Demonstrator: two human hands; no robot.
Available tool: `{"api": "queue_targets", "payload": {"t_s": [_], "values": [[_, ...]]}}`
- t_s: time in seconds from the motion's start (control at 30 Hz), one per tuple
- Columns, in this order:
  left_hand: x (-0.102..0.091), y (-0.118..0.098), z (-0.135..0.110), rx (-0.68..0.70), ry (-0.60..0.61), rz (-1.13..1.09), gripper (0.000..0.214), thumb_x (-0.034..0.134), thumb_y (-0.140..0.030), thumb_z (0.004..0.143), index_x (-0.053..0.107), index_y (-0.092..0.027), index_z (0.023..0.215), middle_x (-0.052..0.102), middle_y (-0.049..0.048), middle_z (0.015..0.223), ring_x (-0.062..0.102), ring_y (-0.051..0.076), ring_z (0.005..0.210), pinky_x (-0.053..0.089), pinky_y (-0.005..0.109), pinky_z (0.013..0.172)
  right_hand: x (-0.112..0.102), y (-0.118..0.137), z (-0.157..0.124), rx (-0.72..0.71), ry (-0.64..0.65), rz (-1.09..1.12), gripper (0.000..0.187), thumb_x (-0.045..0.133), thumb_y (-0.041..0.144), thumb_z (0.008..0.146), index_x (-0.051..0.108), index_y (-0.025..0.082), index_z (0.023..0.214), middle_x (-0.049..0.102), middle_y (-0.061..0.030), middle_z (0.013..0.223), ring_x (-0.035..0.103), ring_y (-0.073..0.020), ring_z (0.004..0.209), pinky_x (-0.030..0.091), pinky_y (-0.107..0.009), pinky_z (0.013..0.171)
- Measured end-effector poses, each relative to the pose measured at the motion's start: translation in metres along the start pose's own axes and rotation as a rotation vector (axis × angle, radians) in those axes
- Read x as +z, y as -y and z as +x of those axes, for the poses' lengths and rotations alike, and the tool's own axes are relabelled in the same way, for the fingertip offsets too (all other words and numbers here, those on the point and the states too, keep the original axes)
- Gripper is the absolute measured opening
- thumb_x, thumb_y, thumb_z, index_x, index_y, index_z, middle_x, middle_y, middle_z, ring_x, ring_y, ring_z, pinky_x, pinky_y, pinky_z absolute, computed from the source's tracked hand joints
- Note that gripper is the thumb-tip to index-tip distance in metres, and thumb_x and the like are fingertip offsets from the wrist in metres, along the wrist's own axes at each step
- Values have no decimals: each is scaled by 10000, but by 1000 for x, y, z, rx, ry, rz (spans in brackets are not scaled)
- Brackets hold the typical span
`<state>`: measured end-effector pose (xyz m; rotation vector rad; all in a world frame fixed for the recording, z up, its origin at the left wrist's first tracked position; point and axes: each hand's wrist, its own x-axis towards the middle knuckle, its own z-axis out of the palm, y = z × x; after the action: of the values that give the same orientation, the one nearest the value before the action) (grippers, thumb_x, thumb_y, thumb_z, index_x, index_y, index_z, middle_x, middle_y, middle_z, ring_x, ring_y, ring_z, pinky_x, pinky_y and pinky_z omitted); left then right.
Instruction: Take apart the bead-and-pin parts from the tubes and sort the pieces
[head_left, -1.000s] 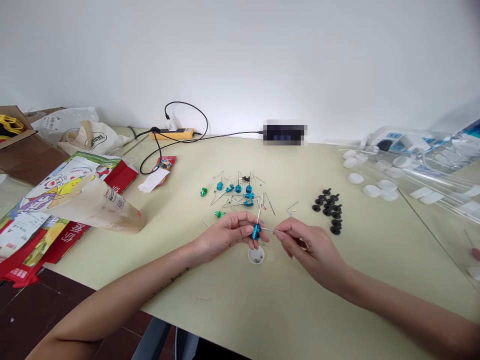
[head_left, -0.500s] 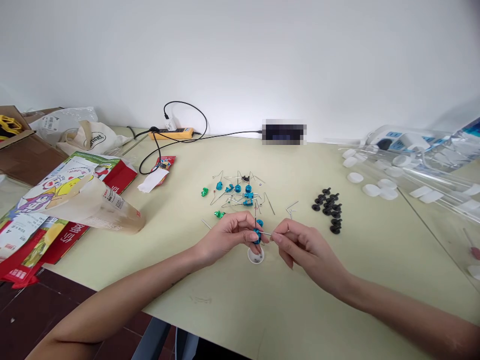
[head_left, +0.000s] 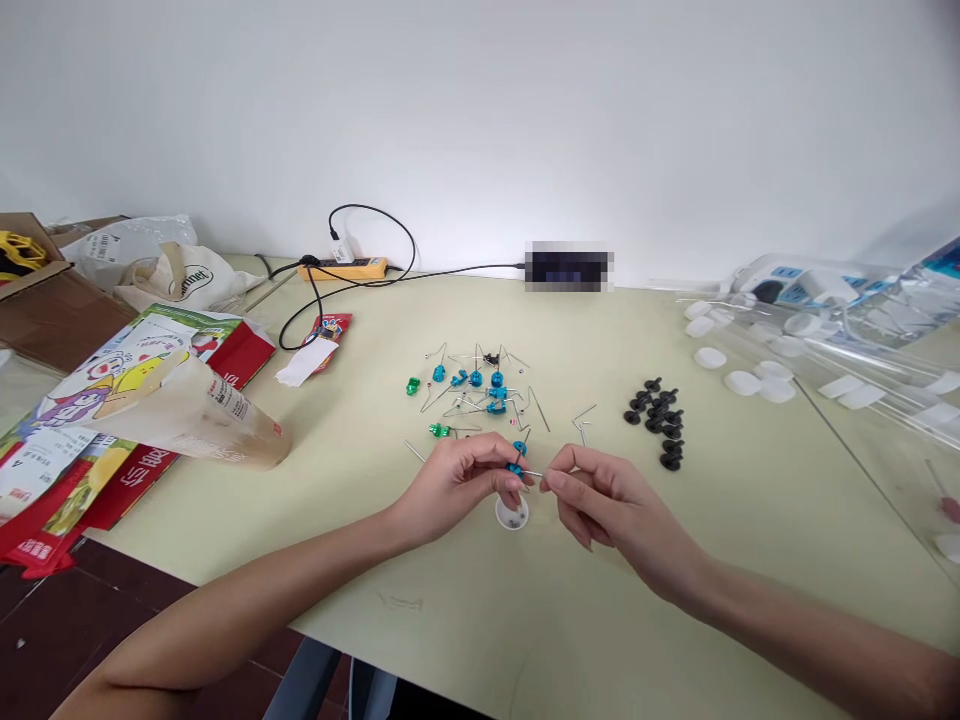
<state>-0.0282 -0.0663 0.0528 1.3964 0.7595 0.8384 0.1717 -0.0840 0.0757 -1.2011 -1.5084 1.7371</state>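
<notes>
The blue part (head_left: 514, 467) sits between the two hands, just above the table (head_left: 465, 600), pinched in the fingertips of the left hand (head_left: 457, 482), whose other fingers curl loosely. A thin pin (head_left: 532, 473) sticks out of its right side, and the right hand (head_left: 609, 500) grips the pin's far end between thumb and forefinger, the remaining fingers half folded. The two sets of fingertips are near each other but apart. A white cap (head_left: 512, 513) lies on the table directly below the part. Just behind are more blue parts and pins in a pile (head_left: 480, 388), with green parts (head_left: 437, 430) to its left. Black parts (head_left: 658, 418) lie beyond the right hand.
</notes>
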Motion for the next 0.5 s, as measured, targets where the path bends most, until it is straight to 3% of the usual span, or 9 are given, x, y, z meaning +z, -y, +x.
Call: {"api": "queue_targets", "payload": {"t_s": [0.1,0.2,0.3,0.4,0.43,0.5], "values": [[2,-2,-2,-18,3,-7,145,602,-261,832,625,-129,888,648,36,713,646,137,663,529,270,687,2,-3,-2,-9,-4,-50,300,421,439,931,470,190,771,446,69,463,249,-73,437,198,-218,432],[3,-7,-3,-63,31,-22,180,603,-288,832,643,-116,873,663,56,738,639,129,648,519,254,675,1,-11,-3,-141,-66,-319,283,372,391,956,483,201,780,479,46,510,327,-92,458,258,-229,452],[2,-12,-3,-130,85,-87,230,594,-320,836,659,-101,861,667,78,782,624,120,617,517,251,644,-6,-18,-5,-510,-134,-766,239,368,278,955,538,213,799,530,7,589,413,-119,507,310,-265,505],[1,-15,-3,-192,162,-151,252,590,-339,834,660,-96,830,656,80,775,609,118,609,521,256,633,-13,-16,-5,-839,-85,-1119,193,420,212,925,607,239,883,578,-24,651,474,-151,583,315,-300,547],[1,-16,-3,-194,177,-146,252,585,-339,837,658,-99,824,653,79,776,603,117,607,520,256,630,-14,-13,-4,-853,-70,-1156,180,438,230,923,616,245,909,583,-27,661,484,-158,602,319,-304,554],[1,-17,-4,-138,157,-48,247,556,-333,856,654,-110,815,646,72,754,594,117,608,513,252,623,-15,-5,-3,-723,-86,-1062,191,454,345,925,609,239,960,583,-31,695,488,-162,630,337,-298,565]]}}
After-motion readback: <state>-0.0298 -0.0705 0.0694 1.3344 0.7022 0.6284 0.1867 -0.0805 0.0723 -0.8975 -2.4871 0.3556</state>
